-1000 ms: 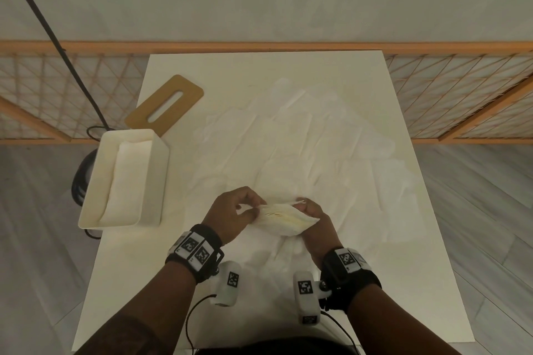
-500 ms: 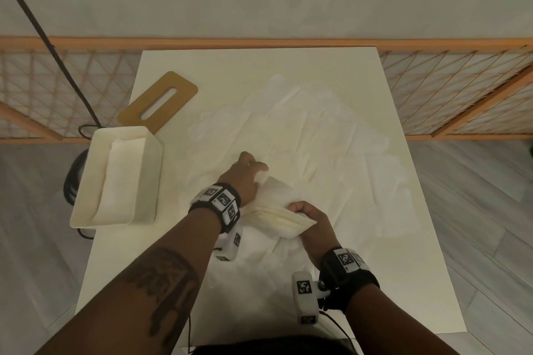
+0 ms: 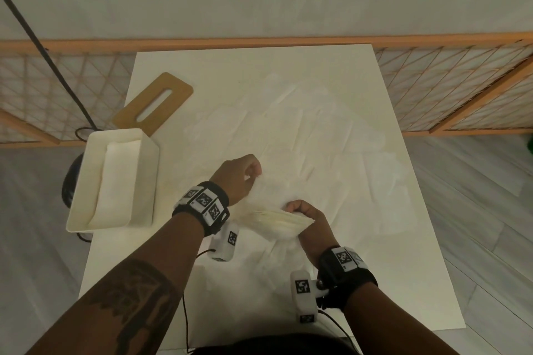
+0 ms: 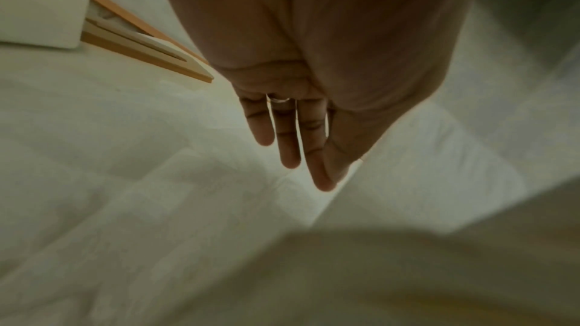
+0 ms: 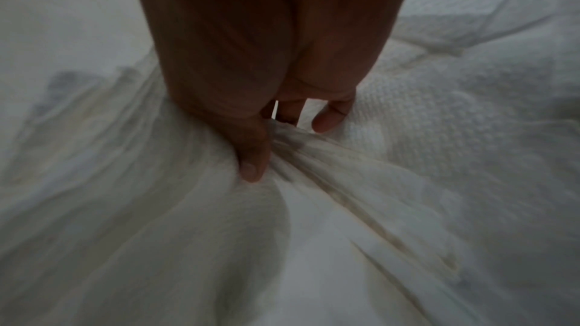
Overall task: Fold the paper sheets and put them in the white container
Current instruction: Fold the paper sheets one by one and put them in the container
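No readable writing shows anywhere – only black-and-white square code markers on the wrist bands (image 3: 203,201). Left of the left hand (image 3: 238,179) stands the white container (image 3: 86,181) with folded paper inside, and beyond it a brown slotted lid (image 3: 153,104) lies flat on the tabletop (image 3: 403,282). Loose paper sheets (image 3: 317,135) cover the tabletop ahead of both hands. The right hand (image 3: 310,217) pinches a folded bundle of sheets (image 3: 277,222) – thumb (image 5: 251,153) on top, fingers curled below. The left hand is just beyond the bundle, over the loose sheets; in the wrist view its fingers (image 4: 290,133) are straight and hold nothing.
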Available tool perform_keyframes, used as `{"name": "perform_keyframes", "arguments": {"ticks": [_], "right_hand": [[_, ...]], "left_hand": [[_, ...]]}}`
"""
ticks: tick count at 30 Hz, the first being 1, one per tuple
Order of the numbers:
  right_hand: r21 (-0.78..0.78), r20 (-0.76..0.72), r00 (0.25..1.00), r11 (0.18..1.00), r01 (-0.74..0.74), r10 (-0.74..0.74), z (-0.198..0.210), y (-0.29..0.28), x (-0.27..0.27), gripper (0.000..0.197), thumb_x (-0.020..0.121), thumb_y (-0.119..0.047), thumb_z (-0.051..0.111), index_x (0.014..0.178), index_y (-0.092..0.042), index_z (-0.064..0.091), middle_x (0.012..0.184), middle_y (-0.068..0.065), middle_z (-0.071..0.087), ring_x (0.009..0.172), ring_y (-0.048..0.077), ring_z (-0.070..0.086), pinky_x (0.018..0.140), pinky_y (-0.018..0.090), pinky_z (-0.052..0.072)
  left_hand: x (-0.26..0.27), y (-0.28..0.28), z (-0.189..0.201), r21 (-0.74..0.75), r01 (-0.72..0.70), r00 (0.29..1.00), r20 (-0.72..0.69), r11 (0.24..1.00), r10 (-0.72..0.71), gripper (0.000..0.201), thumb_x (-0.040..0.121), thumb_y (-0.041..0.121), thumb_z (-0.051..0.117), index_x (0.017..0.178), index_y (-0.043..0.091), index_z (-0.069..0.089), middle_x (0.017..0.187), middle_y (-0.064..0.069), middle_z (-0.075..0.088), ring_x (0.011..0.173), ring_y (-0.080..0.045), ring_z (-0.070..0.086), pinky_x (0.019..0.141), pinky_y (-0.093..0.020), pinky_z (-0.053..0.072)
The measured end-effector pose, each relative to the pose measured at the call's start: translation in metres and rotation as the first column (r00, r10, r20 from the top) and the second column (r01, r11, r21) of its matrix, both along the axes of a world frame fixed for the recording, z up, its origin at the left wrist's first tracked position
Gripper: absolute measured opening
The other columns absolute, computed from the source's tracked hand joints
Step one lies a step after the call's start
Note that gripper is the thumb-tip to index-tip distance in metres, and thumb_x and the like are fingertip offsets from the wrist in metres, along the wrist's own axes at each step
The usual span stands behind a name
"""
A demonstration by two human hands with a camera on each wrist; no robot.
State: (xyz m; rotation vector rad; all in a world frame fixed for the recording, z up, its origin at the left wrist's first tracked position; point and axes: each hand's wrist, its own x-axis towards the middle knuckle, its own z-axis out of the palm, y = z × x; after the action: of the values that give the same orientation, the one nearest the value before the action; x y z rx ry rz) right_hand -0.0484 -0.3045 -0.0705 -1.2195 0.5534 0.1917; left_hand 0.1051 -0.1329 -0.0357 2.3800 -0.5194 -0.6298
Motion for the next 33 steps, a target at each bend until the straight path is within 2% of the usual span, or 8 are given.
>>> {"name": "perform_keyframes", "arguments": {"ticks": [2,6,12,18,22,25,28,33], "right_hand": [[-0.006,0.0,1.0,1.0,-0.011,0.011,0.001,0.0,0.001,0.028,0.086,0.019,0.049,0.09,-0.004,0.063,0.082,0.01,0.061,0.072,0.021,0.055,0.059,0.025,0.048],[-0.007,0.005,0.999,0.999,-0.036,0.036,0.002,0.001,0.001,0.028,0.085,0.02,0.048,0.091,-0.003,0.062,0.085,0.012,0.06,0.075,0.023,0.055,0.06,0.027,0.049],[-0.004,0.017,0.999,1.0,-0.03,0.03,-0.002,0.0,0.001,0.028,0.085,0.016,0.052,0.086,-0.009,0.063,0.083,0.011,0.06,0.077,0.024,0.054,0.063,0.029,0.047],[0.018,0.027,1.0,1.0,0.015,-0.016,-0.001,0.0,0.002,0.015,0.074,-0.005,0.059,0.089,-0.007,0.063,0.081,0.007,0.065,0.071,0.02,0.059,0.062,0.026,0.05],[-0.208,0.039,0.997,0.977,-0.05,0.059,-0.002,-0.003,0.001,0.025,0.079,-0.018,0.063,0.103,-0.012,0.068,0.097,0.002,0.074,0.089,0.016,0.068,0.079,0.034,0.055],[-0.228,0.094,0.993,0.972,-0.054,0.077,0.002,-0.001,0.003,0.034,0.084,-0.015,0.065,0.118,-0.016,0.067,0.11,-0.005,0.075,0.106,0.013,0.07,0.091,0.031,0.056],[-0.198,0.107,0.99,0.978,-0.072,0.095,0.001,-0.003,0.007,0.047,0.084,-0.006,0.076,0.129,-0.012,0.063,0.124,0.004,0.072,0.118,0.023,0.066,0.104,0.044,0.051],[-0.228,0.074,0.997,0.974,0.003,0.014,0.004,0.0,0.001,0.046,0.081,0.004,0.078,0.123,-0.014,0.067,0.118,-0.002,0.074,0.113,0.015,0.068,0.098,0.033,0.054]], "left_hand": [[-0.003,0.003,-0.005,0.021,0.014,1.0,-0.012,1.0,-0.014,0.028,0.089,0.006,0.062,0.112,0.022,0.059,0.105,0.002,0.061,0.096,-0.018,0.059,0.085,-0.028,0.049],[0.003,-0.002,-0.019,0.272,0.097,0.995,0.001,0.957,-0.102,0.048,0.095,0.016,0.059,0.14,0.028,0.05,0.134,-0.003,0.044,0.118,-0.025,0.051,0.1,-0.044,0.048],[0.009,-0.014,-0.023,0.372,0.113,0.98,0.111,0.921,-0.165,0.029,0.095,0.019,0.062,0.124,0.02,0.062,0.133,-0.002,0.045,0.119,-0.025,0.05,0.099,-0.043,0.046],[0.008,-0.007,-0.008,0.156,0.04,0.995,0.08,0.987,-0.053,0.01,0.09,0.014,0.063,0.094,0.022,0.066,0.113,0.001,0.057,0.101,-0.022,0.058,0.09,-0.037,0.05],[-0.004,0.006,0.008,0.0,-0.046,0.999,0.021,0.999,0.046,0.015,0.087,0.011,0.068,0.089,0.026,0.069,0.087,0.014,0.063,0.089,-0.012,0.062,0.078,-0.028,0.049],[-0.016,0.016,0.017,-0.136,-0.045,0.999,-0.014,0.99,0.044,0.017,0.086,0.013,0.073,0.087,0.03,0.069,0.089,0.014,0.072,0.09,0.001,0.065,0.081,-0.021,0.048],[-0.027,0.02,0.02,-0.22,-0.052,0.999,-0.019,0.974,0.049,0.018,0.087,0.01,0.072,0.091,0.028,0.068,0.091,0.014,0.074,0.09,-0.001,0.069,0.085,-0.024,0.053],[-0.033,0.022,0.018,-0.222,-0.046,0.995,0.071,0.974,0.064,0.023,0.089,0.007,0.066,0.1,0.027,0.071,0.097,0.015,0.074,0.09,-0.006,0.07,0.089,-0.037,0.056]]}}
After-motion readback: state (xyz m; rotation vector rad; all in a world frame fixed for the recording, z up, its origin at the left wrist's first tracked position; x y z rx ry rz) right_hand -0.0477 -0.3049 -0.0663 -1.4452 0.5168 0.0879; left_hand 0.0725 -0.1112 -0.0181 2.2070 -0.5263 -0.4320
